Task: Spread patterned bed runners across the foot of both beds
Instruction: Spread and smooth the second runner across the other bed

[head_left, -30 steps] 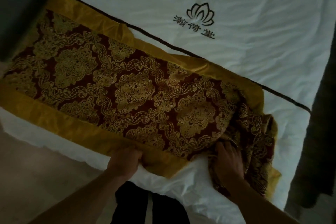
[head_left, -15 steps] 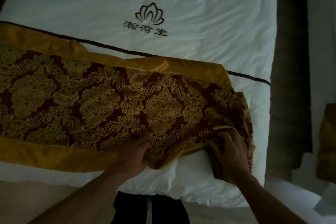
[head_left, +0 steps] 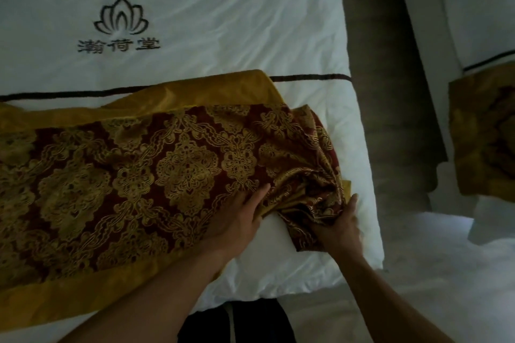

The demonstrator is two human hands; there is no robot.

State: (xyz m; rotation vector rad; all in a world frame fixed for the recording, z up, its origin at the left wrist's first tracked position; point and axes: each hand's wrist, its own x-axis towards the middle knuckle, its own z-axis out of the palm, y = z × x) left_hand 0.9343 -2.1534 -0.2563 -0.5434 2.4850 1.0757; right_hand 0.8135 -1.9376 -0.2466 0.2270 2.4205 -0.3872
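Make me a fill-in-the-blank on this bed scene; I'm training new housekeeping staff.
1. The runner on the near bed is still bunched at its ___ end.
2. The right hand grips the ___ part.
3. The left hand lies ___ on the runner.
4. The logo is shaped like a ___.

Missing words: right; bunched; flat; lotus

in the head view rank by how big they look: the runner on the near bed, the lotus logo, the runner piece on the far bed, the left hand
1. near-bed runner
2. far-bed runner, cut off by the frame
3. lotus logo and left hand: look alike; the hand is nearer, so unranked
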